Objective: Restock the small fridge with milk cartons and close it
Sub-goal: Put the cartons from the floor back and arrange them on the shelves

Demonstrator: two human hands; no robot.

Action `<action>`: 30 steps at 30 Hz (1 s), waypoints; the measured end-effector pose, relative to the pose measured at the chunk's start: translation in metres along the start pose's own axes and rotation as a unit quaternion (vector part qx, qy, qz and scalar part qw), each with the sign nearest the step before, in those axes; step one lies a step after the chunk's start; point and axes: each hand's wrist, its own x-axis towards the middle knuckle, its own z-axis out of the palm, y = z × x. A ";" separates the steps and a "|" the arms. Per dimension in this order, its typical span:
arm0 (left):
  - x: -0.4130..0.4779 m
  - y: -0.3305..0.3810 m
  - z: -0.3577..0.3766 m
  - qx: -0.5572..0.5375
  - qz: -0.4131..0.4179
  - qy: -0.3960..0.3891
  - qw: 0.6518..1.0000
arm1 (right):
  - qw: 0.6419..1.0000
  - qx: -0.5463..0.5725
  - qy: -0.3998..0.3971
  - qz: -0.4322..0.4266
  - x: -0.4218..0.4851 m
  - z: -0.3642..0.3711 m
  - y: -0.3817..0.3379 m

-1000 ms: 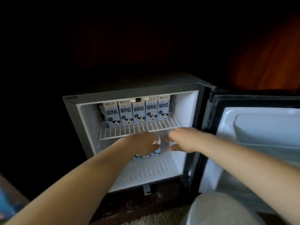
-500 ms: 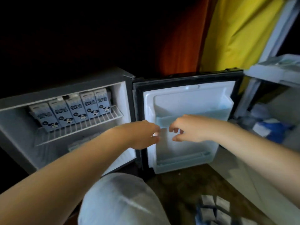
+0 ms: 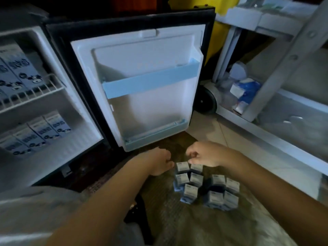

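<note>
The small fridge [image 3: 88, 110] stands open at the left, its door [image 3: 142, 82] swung wide toward me. Milk cartons fill its wire shelf [image 3: 19, 68], and more stand on the fridge floor [image 3: 40, 132]. Several loose milk cartons [image 3: 204, 185] stand grouped on the rug in front of me. My left hand [image 3: 158, 162] hovers just left of the group, empty, fingers loosely curled. My right hand [image 3: 205, 155] is right above the farthest cartons, fingers curled, touching or nearly touching one; nothing is lifted.
A grey service cart [image 3: 276, 96] with shelves, a black wheel [image 3: 205, 102] and blue-and-white packets [image 3: 245, 93] stands at the right. A yellow bag [image 3: 214, 39] hangs behind the door. My knee in grey cloth [image 3: 35, 210] is at lower left. Tiled floor lies beyond the rug.
My view has swung right and down from the fridge interior to the floor. Both hands have come out of the fridge and dropped to the loose cartons on the rug.
</note>
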 end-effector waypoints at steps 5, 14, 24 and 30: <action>0.032 0.006 0.049 -0.061 -0.003 -0.033 0.998 | 0.998 0.033 -0.022 0.055 0.003 0.055 0.031; 0.072 -0.001 0.125 -0.134 -0.032 -0.004 0.990 | 0.995 0.027 0.019 0.098 0.022 0.152 0.038; 0.110 -0.008 0.150 -0.118 -0.045 0.002 0.992 | 0.987 0.045 0.091 0.127 0.041 0.211 0.047; 0.126 -0.003 0.162 -0.053 -0.066 0.002 0.996 | 0.981 0.092 0.038 0.166 0.049 0.207 0.043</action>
